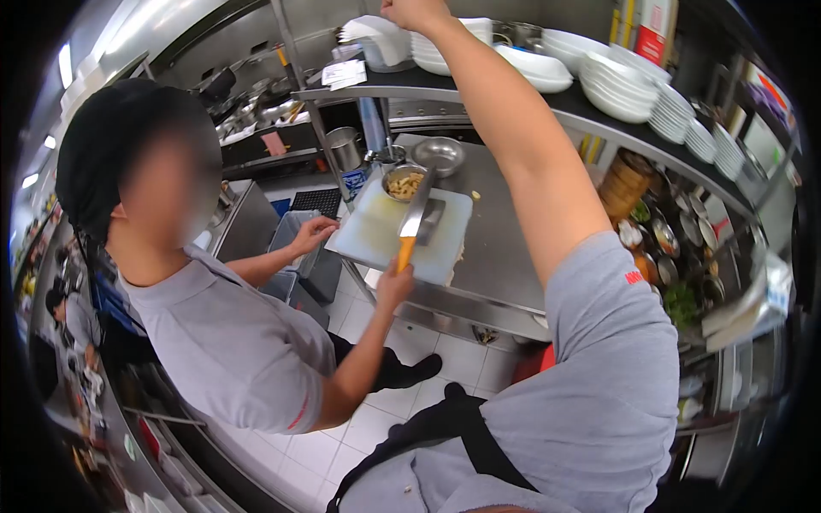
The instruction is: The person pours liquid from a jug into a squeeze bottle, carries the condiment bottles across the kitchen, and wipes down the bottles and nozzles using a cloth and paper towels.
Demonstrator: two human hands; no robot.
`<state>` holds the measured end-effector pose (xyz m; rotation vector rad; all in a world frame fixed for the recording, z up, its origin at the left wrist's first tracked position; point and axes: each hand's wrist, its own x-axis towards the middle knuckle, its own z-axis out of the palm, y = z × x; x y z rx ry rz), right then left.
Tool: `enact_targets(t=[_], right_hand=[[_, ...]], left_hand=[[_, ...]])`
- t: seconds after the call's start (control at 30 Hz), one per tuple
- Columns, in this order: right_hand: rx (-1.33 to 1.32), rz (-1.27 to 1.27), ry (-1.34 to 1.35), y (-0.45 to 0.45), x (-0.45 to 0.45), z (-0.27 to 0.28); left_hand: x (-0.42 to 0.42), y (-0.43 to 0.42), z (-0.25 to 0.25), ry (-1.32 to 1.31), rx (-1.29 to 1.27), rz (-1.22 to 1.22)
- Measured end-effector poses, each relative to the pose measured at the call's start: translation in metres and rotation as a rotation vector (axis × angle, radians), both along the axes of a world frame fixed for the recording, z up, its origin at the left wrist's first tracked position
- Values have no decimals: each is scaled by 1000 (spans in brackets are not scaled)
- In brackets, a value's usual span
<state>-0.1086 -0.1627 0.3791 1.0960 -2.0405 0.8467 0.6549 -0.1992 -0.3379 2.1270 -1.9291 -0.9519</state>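
Observation:
My right hand [416, 10] is raised to the top edge of the view, above the shelf. The frame cuts off most of its fingers, so whether they hold anything is hidden. Just beneath it stand a stack of white paper-like sheets [379, 43] and stacked white dishes [432, 58]. My left hand is out of view. Across from me, a co-worker's right hand [395, 282] grips a knife [413, 224] with a yellow handle, its blade over a white cutting board [363, 229]. The co-worker's other hand [315, 232] hovers off the board's left edge.
A metal bowl of chopped pale food [404, 183] sits at the board's far edge, near another metal bowl [438, 154]. More white bowls [620, 88] line the shelf [564, 104]. Grey bins [299, 244] stand left of the steel table [509, 248]. The co-worker [231, 342] stands close on my left.

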Motion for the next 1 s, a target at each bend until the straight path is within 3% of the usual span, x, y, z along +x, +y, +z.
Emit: enact_targets(t=[0.13, 0.33, 0.67, 1.0], right_hand=[[110, -159, 69, -69, -57, 1], [342, -171, 98, -93, -87, -2], [323, -121, -22, -84, -92, 7], [317, -111, -63, -93, -93, 3]], left_hand=[[-26, 32, 6, 18, -19, 57], [-31, 50, 12, 38, -58, 103], [-21, 35, 54, 169, -204, 78], [-51, 54, 33, 50, -105, 118]])
